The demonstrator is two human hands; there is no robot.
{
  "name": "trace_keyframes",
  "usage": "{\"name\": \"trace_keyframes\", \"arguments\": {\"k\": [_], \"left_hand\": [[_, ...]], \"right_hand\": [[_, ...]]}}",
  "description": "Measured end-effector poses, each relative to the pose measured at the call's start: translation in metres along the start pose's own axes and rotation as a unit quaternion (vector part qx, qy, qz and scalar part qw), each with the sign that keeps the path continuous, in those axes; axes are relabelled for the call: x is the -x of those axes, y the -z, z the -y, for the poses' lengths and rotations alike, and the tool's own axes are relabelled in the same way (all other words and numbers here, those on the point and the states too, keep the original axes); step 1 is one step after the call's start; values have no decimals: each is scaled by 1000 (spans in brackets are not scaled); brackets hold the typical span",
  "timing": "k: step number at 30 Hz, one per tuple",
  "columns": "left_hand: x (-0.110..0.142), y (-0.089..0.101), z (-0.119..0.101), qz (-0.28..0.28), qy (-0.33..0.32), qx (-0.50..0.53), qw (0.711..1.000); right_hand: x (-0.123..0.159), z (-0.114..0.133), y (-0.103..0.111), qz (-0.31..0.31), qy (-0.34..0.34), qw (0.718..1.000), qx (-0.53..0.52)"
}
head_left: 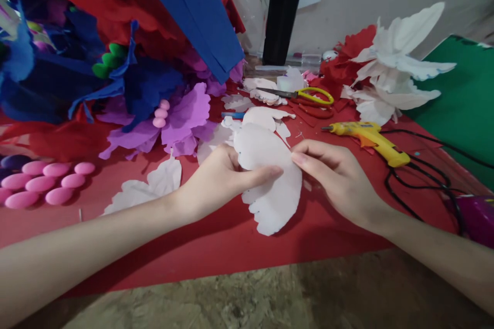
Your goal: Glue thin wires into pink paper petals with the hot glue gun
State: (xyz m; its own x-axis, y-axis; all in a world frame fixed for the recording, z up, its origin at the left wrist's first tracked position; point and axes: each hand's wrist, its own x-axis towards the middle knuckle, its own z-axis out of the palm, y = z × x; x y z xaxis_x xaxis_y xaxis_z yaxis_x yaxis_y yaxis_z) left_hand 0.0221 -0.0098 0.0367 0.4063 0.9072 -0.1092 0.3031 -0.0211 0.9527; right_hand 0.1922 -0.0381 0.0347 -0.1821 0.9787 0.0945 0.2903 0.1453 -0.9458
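Observation:
A white scalloped wing-shaped cutout (270, 200) is held up over the red table. My left hand (227, 177) grips it from the left, thumb flat across its face and the other fingers hidden behind it. At its right edge, my right hand (332, 175) pinches the rim between thumb and forefinger. Behind the held piece lie more white cutouts (260, 115). A loose white cutout (150, 187) rests on the table left of my left hand, partly covered by the forearm.
A yellow glue gun (370, 139) with black cord lies right, near yellow-handled scissors (314, 95). Pink oval pieces (42, 183) sit at left, below purple, blue and red butterfly shapes (189, 118). White butterflies (401, 67) stand back right; a phone (281, 23) leans upright behind.

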Motion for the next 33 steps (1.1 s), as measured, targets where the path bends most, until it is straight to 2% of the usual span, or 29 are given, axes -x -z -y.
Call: {"name": "trace_keyframes", "arguments": {"k": [2,5,11,16,18,22,24,33], "left_hand": [[-1,0,2,24,11,25,999],[-2,1,5,19,33,23,999],[-2,-1,3,58,32,86,994],[-2,-1,3,47,37,86,994],[-1,-1,3,37,30,92,995],[-2,-1,2,18,15,119,993],[-2,0,2,7,3,129,992],[-2,0,5,-22,8,122,992]], "right_hand": [[0,-1,1,-3,-3,1000,2],[0,-3,1,-4,-13,1000,-1],[-3,-8,0,-11,-58,998,-21],[-4,-11,-2,-20,-80,996,-44],[-3,-11,-2,5,-99,992,-73],[1,-6,-4,149,-149,975,-75],[3,-3,-5,194,-154,967,-57],[6,-2,-6,212,-148,964,-64]]}}
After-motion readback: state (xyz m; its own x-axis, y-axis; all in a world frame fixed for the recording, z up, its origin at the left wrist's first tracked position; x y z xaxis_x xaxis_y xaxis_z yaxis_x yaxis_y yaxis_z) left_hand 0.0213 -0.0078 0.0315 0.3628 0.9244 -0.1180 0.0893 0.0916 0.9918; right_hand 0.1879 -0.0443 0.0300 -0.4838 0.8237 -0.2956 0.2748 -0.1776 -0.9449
